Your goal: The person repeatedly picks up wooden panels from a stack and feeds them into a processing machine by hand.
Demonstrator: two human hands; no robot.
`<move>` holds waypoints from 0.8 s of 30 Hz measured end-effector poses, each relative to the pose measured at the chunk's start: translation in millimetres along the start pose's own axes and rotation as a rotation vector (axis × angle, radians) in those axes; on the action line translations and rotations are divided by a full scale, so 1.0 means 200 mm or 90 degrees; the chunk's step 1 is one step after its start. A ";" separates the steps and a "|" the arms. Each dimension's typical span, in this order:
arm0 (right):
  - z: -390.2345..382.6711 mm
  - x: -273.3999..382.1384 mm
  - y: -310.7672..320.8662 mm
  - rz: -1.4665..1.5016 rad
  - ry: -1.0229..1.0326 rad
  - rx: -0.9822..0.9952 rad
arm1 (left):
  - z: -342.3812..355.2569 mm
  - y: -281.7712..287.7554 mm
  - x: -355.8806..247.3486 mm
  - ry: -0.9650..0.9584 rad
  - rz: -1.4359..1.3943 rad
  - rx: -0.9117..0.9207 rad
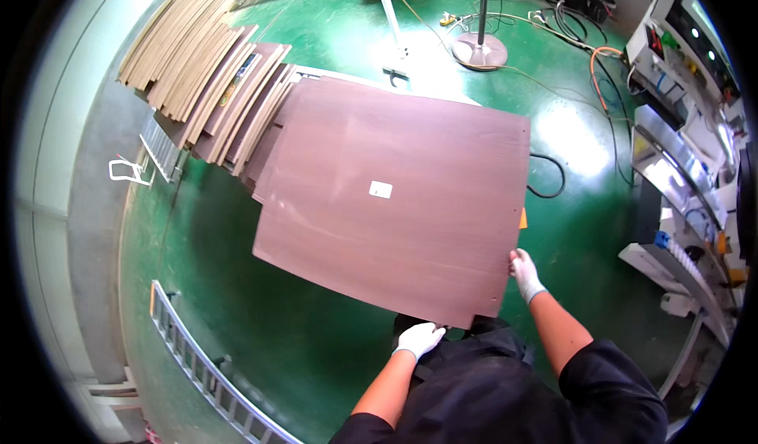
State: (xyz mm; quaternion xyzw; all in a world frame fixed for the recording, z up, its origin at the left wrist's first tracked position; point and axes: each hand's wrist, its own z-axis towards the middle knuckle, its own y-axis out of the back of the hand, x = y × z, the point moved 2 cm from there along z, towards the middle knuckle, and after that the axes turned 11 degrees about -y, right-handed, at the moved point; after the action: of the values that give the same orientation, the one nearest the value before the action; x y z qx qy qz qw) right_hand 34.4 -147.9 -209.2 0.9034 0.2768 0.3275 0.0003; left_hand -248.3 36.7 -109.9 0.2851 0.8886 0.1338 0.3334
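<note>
A large brown flat panel [332, 219] lies level in front of me, with a small white label [380, 189] near its middle. My right hand [526, 274], in a white glove, is closed on the panel's right edge close to the near corner. At the near edge my left hand [420, 339], also gloved in white, is closed on the panel, just in front of my body. The fingertips of both hands are partly hidden at the edge. Beneath and beyond the panel's far left side, more brown boards [260, 156] show.
Stacked boards [178, 57] lean in a long row at the upper left. A metal ladder-like rail [209, 369] runs along the lower left. A round stand base [479, 52] and cables [564, 89] are on the green floor [316, 333]. Equipment [679, 160] lines the right.
</note>
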 end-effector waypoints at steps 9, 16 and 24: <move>-0.17 0.21 -0.06 -0.040 -0.037 -0.041 | -0.22 0.95 0.92 0.003 0.027 -0.774; -0.15 0.00 -0.12 0.045 -0.008 -0.306 | -0.23 1.53 1.99 0.376 -0.107 -0.678; -0.43 0.08 -0.16 0.081 -0.168 -0.256 | -0.33 1.80 2.03 0.182 -0.496 -0.499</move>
State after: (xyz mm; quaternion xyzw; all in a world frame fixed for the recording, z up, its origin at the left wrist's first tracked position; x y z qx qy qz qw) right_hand -22.7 -129.2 -137.7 0.9358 0.1461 0.2545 0.1952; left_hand -391.9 564.8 -117.5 -0.2298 0.8482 0.3582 0.3153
